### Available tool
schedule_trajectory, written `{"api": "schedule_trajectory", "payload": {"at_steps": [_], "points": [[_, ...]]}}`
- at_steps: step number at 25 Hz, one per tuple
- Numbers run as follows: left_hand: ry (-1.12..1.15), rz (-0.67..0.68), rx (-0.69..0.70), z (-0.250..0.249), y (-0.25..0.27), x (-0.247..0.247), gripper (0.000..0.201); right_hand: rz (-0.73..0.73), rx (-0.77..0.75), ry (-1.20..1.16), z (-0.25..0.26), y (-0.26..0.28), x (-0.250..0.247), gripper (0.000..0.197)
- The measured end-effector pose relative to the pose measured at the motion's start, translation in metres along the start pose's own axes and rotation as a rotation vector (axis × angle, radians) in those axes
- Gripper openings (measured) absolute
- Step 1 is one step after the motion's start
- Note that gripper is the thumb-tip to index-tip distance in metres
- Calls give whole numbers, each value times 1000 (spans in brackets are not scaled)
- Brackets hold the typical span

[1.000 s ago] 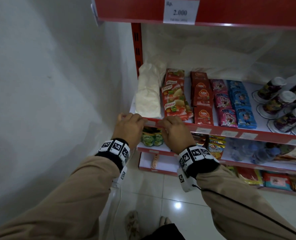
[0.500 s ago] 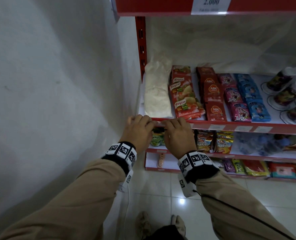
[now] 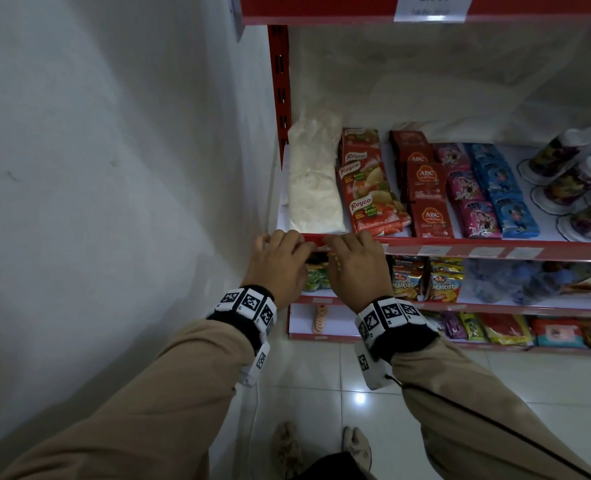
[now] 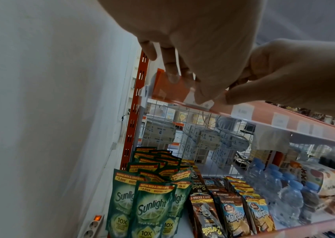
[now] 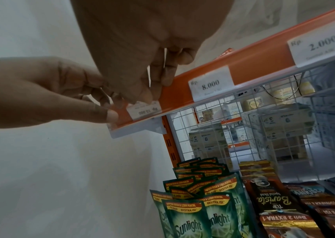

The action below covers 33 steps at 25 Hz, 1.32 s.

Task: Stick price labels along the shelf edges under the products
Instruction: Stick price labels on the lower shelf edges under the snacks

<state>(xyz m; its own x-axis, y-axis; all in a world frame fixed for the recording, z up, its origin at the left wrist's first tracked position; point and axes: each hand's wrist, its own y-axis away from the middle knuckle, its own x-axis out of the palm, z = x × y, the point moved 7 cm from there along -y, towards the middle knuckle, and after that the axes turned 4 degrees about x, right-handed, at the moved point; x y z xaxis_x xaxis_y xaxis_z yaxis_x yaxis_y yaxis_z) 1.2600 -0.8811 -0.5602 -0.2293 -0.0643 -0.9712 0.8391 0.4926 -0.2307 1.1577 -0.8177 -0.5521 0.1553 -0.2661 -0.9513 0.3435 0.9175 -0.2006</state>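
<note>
Since a moment ago both hands have stayed at the left end of the red shelf edge while the view dropped slightly; the label is likely being seated, not yet released. The left hand, fingers curled, steadies the strip's end with its thumb under the lip. Just right of it, the right hand pinches and presses the price label, which reads upside down, under the white powder bag.

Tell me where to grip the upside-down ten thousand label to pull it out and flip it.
Probably pinch the price label by its right end, coming from the front: that end lies bare on the shelf edge, while both hands' fingertips cover its left and top.
</note>
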Motion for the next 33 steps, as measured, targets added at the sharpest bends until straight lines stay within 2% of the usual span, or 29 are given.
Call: {"api": "schedule_trajectory", "payload": {"at_steps": [2, 5, 9, 11, 15, 18, 21, 23, 25, 28, 30, 33], "points": [[13, 3, -6, 0, 1, 0, 40, 33, 7, 31, 0, -2, 4, 30], [38, 22, -46, 2, 0, 1, 48, -1, 31, -13, 0, -5, 3, 22], [70, 54, -76, 5, -3, 1, 45, -48, 5, -78, -7, -9, -4, 12], [147, 47, -124, 10, -4, 1, 45, -64, 41, -288, -17, -14, -9, 9], [445, -43, -252, 19, -6, -4, 32, -69, 342, -868, -37, -22, -6, 14], [526, -82, -309, 21, -8, -10, 41, 76, 551, -1310, -27, -18, 10, 15], [617, -113, -322, 22, -6, -11, 38, 175, 640, -1506, -13, -8, 19, 11], [674, -129, -341, 23, -4, -10, 29, 183, 632, -1506, -8, -3, 20, 7], [651, -129, -341, 24, -3, -8, 24, 143, 588, -1401, -9, -3, 16, 5], [576, -92, -321, 24, -2, -7, 26, 61, 535, -1236, -21, -2, 9, 16], [521, -72, -310, 24, -2, -8, 27, 26, 526, -1173, -29, -2, 5, 14], [432, -26, -252, 21, -4, -9, 28, 34, 439, -1098, -30, -6, 1, 20]]}}
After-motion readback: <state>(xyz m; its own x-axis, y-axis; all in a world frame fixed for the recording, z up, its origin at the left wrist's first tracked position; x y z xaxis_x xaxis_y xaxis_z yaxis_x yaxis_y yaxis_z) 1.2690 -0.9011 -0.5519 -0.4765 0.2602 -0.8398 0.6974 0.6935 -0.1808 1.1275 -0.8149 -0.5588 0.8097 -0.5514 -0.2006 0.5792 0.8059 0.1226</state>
